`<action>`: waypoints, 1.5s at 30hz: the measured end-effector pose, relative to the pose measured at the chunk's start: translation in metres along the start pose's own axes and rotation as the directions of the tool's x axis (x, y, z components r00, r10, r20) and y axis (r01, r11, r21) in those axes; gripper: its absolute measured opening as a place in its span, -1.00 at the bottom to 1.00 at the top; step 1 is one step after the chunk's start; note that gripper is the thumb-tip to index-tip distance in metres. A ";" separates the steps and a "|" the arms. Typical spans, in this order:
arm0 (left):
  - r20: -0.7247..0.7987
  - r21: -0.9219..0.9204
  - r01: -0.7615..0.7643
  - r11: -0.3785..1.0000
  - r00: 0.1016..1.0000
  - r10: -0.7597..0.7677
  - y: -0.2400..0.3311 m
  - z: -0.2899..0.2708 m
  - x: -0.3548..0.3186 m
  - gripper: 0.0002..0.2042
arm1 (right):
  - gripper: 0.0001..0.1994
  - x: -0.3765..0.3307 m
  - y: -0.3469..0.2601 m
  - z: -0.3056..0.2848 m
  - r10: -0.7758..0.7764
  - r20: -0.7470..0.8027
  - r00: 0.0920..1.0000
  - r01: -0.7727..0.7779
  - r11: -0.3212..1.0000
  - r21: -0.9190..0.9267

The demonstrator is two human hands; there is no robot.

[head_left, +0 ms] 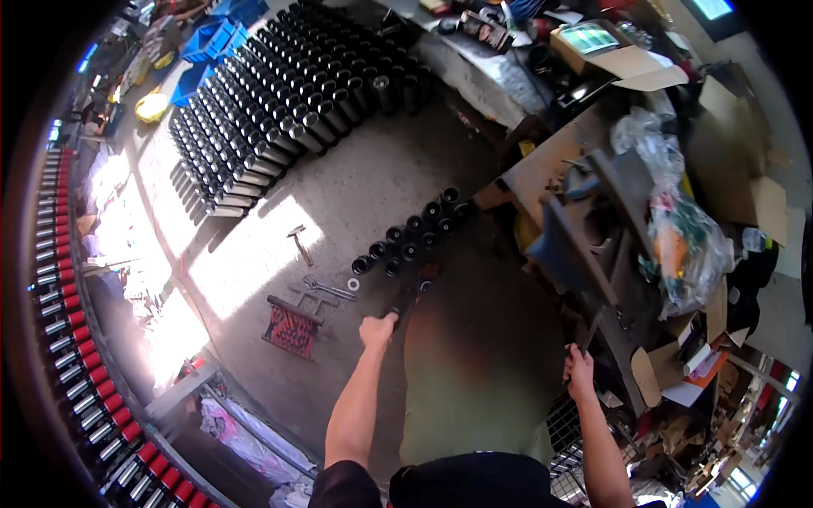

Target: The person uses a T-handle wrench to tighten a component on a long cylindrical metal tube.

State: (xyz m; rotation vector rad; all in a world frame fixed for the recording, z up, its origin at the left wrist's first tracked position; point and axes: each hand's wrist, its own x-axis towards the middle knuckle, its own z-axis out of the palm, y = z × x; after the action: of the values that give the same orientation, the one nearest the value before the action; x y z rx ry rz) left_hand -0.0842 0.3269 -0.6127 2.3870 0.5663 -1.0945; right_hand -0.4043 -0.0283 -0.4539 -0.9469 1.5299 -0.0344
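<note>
Low in the middle, my left hand (378,329) is closed in a fist at the end of a dark object, too shadowed to name. My right hand (578,371), farther right, is wrapped round a thin dark bar (595,328) that slants upward. Beyond the left hand, several black cylinders (410,251) stand grouped on the floor. Left of them lie a pale ring (353,284), an adjustable wrench (329,289) and a hammer (299,243). A small red and black woven stool (290,330) is nearby. Dark blur hides the area between my hands.
Rows of black and silver cylinders (288,102) fill the far floor, beside blue bins (212,42). Red-ended rollers (93,372) line the left side. At right are a cluttered bench (491,85), clear plastic bags (677,229) and open cardboard boxes (648,377).
</note>
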 end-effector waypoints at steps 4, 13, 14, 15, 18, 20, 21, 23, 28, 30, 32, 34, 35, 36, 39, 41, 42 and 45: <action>0.522 -0.518 0.114 0.848 0.828 0.208 -0.075 -0.175 -0.200 -0.61 | -0.79 -0.043 0.037 -0.047 -0.063 0.001 0.998 0.063 0.996 -0.070; -0.034 -0.628 -0.778 0.013 0.044 0.998 0.216 -0.216 -0.399 -0.31 | -0.51 -0.085 0.083 -0.075 -0.384 -0.379 0.842 0.193 0.870 -0.453; -0.087 -0.659 -0.743 -0.116 -0.079 0.993 0.242 -0.211 -0.415 -0.34 | -0.44 -0.099 0.083 -0.076 -0.458 -0.335 0.823 0.204 0.790 -0.578; -0.146 -0.686 -0.687 -0.240 -0.193 0.970 0.271 -0.206 -0.429 -0.37 | -0.44 -0.112 0.080 -0.071 -0.416 -0.429 0.802 0.202 0.864 -0.462; -0.349 -0.573 -0.706 -0.417 -0.250 0.903 0.350 -0.173 -0.443 -0.50 | -0.43 -0.113 0.127 -0.075 -0.514 -0.431 0.741 0.242 0.804 -0.542; -0.345 -0.685 -0.657 -0.315 -0.088 0.934 0.398 -0.150 -0.443 -0.69 | -0.43 -0.143 0.131 -0.065 -0.500 -0.472 0.727 0.279 0.842 -0.462; -0.287 -0.701 -0.679 -0.216 -0.008 0.958 0.413 -0.146 -0.437 -0.71 | -0.43 -0.158 0.125 -0.056 -0.468 -0.487 0.737 0.283 0.869 -0.407; -0.292 -0.643 -0.742 -0.189 0.009 0.957 0.449 -0.133 -0.412 -0.78 | -0.44 -0.184 0.119 -0.038 -0.412 -0.571 0.710 0.275 0.909 -0.314; -0.061 -0.737 -0.673 0.058 0.153 0.986 0.505 -0.109 -0.393 -0.70 | -0.48 -0.211 0.123 -0.008 -0.430 -0.610 0.666 0.339 0.902 -0.267; 0.007 -0.728 -0.679 0.091 0.126 0.992 0.520 -0.104 -0.394 -0.73 | -0.49 -0.216 0.115 0.003 -0.443 -0.625 0.642 0.380 0.893 -0.242; 0.175 -0.723 -0.670 0.166 0.054 0.983 0.531 -0.107 -0.392 -0.71 | -0.51 -0.222 0.102 0.009 -0.458 -0.627 0.630 0.408 0.882 -0.234; 0.337 -0.738 -0.646 0.196 -0.101 0.936 0.536 -0.109 -0.389 -0.70 | -0.53 -0.228 0.089 0.011 -0.471 -0.618 0.629 0.419 0.875 -0.242; 0.431 -0.767 -0.604 0.218 -0.232 0.872 0.535 -0.114 -0.386 -0.60 | -0.54 -0.233 0.080 0.010 -0.483 -0.608 0.630 0.428 0.869 -0.247; 0.503 -0.744 -0.632 0.218 -0.316 0.805 0.536 -0.121 -0.382 -0.53 | -0.54 -0.237 0.071 0.010 -0.495 -0.596 0.632 0.438 0.863 -0.252; 0.707 -0.659 -0.686 0.308 -0.425 0.564 0.520 -0.131 -0.382 -0.36 | -0.57 -0.249 0.058 0.006 -0.516 -0.562 0.646 0.461 0.851 -0.251; 0.648 -0.687 -0.653 0.318 -0.354 0.674 0.497 -0.127 -0.391 -0.41 | -0.58 -0.254 0.045 0.003 -0.531 -0.529 0.662 0.487 0.841 -0.234; 0.506 -0.693 -0.702 0.164 -0.312 0.804 0.482 -0.118 -0.394 -0.45 | -0.58 -0.263 0.038 0.003 -0.536 -0.511 0.671 0.502 0.837 -0.219; 0.079 -0.615 -0.770 -0.168 -0.273 0.959 0.452 -0.087 -0.408 -0.58 | -0.59 -0.272 0.023 -0.008 -0.569 -0.487 0.663 0.517 0.818 -0.252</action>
State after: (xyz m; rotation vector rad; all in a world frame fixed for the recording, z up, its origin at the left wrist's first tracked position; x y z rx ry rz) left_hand -0.0358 -0.0642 -0.1405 1.1568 -1.2015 -0.6239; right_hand -0.4538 0.1376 -0.2425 -1.5458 1.7052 -0.7358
